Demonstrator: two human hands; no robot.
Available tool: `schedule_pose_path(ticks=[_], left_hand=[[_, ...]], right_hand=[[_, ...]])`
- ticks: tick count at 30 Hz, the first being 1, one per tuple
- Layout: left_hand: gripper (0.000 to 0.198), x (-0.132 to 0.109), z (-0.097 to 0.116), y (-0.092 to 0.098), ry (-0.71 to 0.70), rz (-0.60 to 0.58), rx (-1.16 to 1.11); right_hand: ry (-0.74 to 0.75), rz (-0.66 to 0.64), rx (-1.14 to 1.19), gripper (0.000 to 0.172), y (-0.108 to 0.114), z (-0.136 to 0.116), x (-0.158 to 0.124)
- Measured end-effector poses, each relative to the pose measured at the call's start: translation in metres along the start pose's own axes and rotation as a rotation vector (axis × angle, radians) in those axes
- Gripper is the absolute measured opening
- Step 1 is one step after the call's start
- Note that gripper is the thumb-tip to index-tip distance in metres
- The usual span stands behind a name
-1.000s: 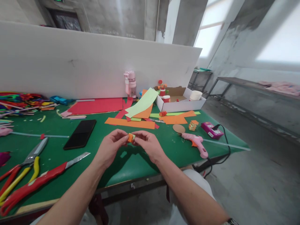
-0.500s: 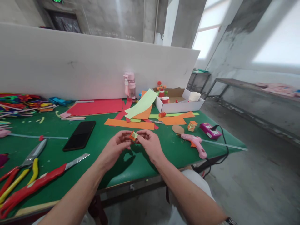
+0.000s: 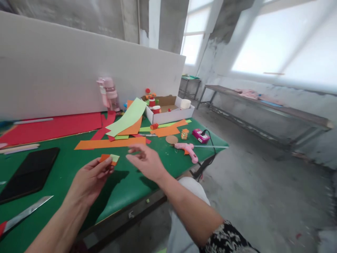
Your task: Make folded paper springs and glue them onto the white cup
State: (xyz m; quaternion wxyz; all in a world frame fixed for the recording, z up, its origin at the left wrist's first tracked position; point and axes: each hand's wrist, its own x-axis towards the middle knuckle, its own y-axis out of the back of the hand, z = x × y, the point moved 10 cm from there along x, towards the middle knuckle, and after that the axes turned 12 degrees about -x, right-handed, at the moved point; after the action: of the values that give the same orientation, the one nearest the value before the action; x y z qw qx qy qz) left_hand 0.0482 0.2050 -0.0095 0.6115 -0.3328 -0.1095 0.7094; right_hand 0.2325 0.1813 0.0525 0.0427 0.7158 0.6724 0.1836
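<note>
Between the thumb and fingers of my left hand [image 3: 91, 179] is a small folded paper piece [image 3: 113, 160], orange with a light green flap, held above the table. My right hand [image 3: 147, 161] hovers to its right with fingers apart and nothing in them. Beyond that hand lies a pink glue gun [image 3: 188, 148] with a clear glue stick in its back. A small folded orange-and-green paper stack [image 3: 184, 134] stands behind the gun, near a round brown disc [image 3: 172, 139]. An orange paper strip [image 3: 92, 144] lies just past my hands.
A white box [image 3: 171, 116] with red craft pieces and a white cup stands at the back right. A purple power adapter [image 3: 200, 136] sits near the right edge. On the left are a black phone [image 3: 30, 172], a blade [image 3: 28, 211] and red paper [image 3: 58, 128]. A pink bottle [image 3: 109, 95] stands behind.
My right hand has let go of the folded paper piece and moved away from it; my left hand keeps it. The view has turned to the right.
</note>
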Motion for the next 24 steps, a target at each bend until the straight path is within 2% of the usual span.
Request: schedule_pose_path(ticks=[1, 3, 5, 6, 8, 9, 11, 15, 17, 20, 22, 24], left_hand=[[0.026, -0.001, 0.0, -0.001, 0.006, -0.002, 0.0], [0.025, -0.004, -0.002, -0.004, 0.015, -0.012, 0.011], [0.024, -0.009, -0.005, -0.008, 0.027, -0.016, 0.03], [0.024, -0.011, -0.007, -0.01, 0.034, -0.015, 0.036], [0.024, -0.015, -0.009, -0.015, 0.053, -0.021, 0.04], [0.023, -0.016, -0.01, -0.018, 0.062, -0.032, 0.039], [0.023, -0.018, -0.01, -0.023, 0.068, -0.063, 0.039], [0.024, -0.019, -0.005, -0.026, 0.051, -0.091, 0.043], [0.025, -0.018, -0.004, -0.026, 0.043, -0.098, 0.042], [0.026, -0.017, -0.005, -0.026, 0.033, -0.116, 0.044], [0.028, -0.016, -0.005, -0.027, 0.028, -0.124, 0.049], [0.029, -0.014, -0.006, -0.027, 0.021, -0.132, 0.056]], right_hand=[[0.02, 0.084, -0.113, 0.031, 0.03, -0.001, -0.007], [0.031, 0.312, -0.45, 0.025, 0.099, 0.0, -0.029], [-0.095, 0.458, -0.787, 0.019, 0.161, 0.015, -0.05], [-0.213, 0.483, -0.91, 0.02, 0.187, 0.028, -0.058], [-0.451, 0.365, -1.027, 0.02, 0.216, 0.063, -0.065], [-0.526, 0.262, -1.04, 0.016, 0.22, 0.078, -0.065], [-0.613, 0.14, -1.013, 0.015, 0.221, 0.094, -0.061], [-0.609, 0.056, -0.88, 0.024, 0.209, 0.087, -0.051], [-0.614, 0.096, -0.613, 0.021, 0.202, 0.08, -0.056], [-0.562, 0.158, -0.038, 0.017, 0.18, 0.068, -0.065], [-0.497, 0.123, 0.208, 0.021, 0.158, 0.058, -0.066], [-0.471, 0.025, 0.33, 0.022, 0.13, 0.049, -0.066]])
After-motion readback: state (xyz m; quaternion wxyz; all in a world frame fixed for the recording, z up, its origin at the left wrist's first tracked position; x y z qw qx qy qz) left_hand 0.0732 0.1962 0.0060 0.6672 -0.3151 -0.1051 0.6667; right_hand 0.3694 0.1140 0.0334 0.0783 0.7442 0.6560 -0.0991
